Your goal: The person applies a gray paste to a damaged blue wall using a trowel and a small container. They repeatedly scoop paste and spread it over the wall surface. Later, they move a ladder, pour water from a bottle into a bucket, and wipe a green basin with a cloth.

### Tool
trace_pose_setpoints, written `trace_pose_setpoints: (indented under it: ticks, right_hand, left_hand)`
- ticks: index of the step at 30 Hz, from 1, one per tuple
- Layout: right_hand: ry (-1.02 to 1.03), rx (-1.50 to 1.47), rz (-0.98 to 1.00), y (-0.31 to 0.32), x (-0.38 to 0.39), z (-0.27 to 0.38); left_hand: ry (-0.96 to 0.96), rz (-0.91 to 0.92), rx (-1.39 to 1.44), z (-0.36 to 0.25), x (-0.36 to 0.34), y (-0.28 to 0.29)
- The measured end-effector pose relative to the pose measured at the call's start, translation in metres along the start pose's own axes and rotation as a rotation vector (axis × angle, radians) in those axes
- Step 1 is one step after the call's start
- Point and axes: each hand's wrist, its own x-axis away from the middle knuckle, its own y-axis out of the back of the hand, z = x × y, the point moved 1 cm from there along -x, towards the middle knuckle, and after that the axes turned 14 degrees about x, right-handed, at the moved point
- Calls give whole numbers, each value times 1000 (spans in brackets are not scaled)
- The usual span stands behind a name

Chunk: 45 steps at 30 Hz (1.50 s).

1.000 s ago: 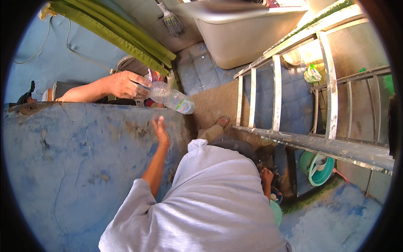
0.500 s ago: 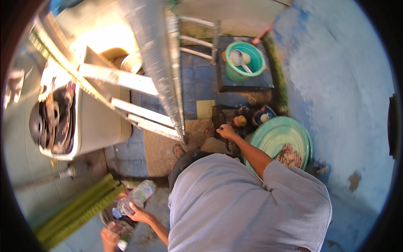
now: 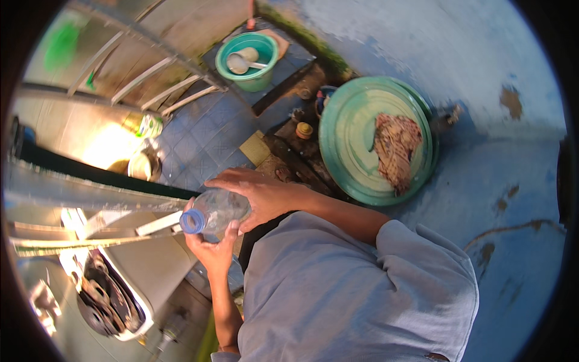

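A clear plastic bottle (image 3: 222, 208) is held in front of my body, its blue neck end pointing to the left. My left hand (image 3: 212, 250) grips it from below near the neck, thumb along its near side. My right hand (image 3: 262, 196) wraps round the other end, fingers over the far side and thumb underneath. The bottle looks see-through, and I cannot make out any contents.
Metal ladders (image 3: 145, 78) lean at the left, close to the bottle. Below them stands a pale bin (image 3: 148, 256) with dark metal parts. A green lidded tub (image 3: 344, 145) bears a patterned cloth (image 3: 398, 148). Farther off stands a green bucket (image 3: 256, 81) with dippers.
My left hand has brought the bottle up from the lower left. My right hand has come from beside the tub onto the bottle. Another person's hand at lower left is out of view.
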Motion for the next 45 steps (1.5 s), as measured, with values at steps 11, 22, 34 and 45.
trace_pose_setpoints:
  ticks: [11, 22, 34, 45]
  right_hand:
    - [-471, 323, -168, 22, 78, -40]
    - [-449, 226, -195, 1, 83, -54]
    - [-479, 197, -135, -29, 67, -64]
    - [-858, 328, -303, 64, 8, -297]
  left_hand:
    - [-436, 716, -296, -48, -62, -44]
    - [-374, 851, -515, -54, -80, -52]
    - [-77, 652, -8, 39, -71, -44]
    - [-39, 148, -91, 107, -77, -21]
